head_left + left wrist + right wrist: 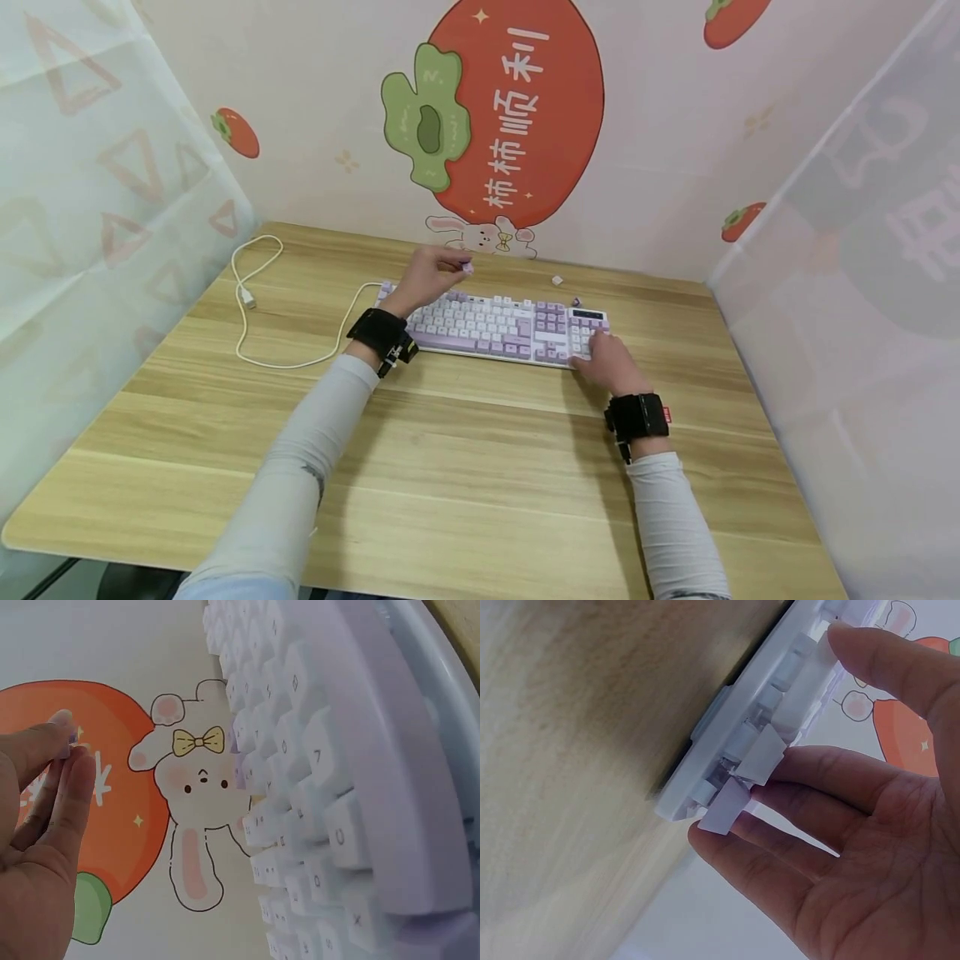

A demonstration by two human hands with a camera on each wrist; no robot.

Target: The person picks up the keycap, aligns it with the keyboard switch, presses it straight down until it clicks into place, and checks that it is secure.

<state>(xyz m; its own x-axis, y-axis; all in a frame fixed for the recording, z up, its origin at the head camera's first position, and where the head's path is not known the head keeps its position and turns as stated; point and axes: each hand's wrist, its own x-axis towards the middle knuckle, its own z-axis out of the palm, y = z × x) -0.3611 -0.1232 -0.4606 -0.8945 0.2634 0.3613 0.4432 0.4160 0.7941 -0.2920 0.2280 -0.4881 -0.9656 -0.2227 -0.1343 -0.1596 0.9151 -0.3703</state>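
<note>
Near the back of the table a purple and white keyboard (pixel 483 325) lies flat, its long side facing me. My left hand (pixel 431 273) is raised above the keyboard's rear left part and pinches a small light purple keycap (pixel 467 267) between thumb and fingertips; in the left wrist view the fingers mostly cover that keycap (pixel 64 750). At the number pad end rests my right hand (pixel 611 367). In the right wrist view its thumb touches a tall white key (pixel 804 694), and the relaxed fingers lie against the purple end key (pixel 726 806).
Behind the keyboard lie a loose white keycap (pixel 557 281) and a dark purple keycap (pixel 577 302). A white cable (pixel 288 365) loops over the table's left side to a plug (pixel 248 297). Printed cloth walls (pixel 645 150) stand around the wooden table (pixel 465 483).
</note>
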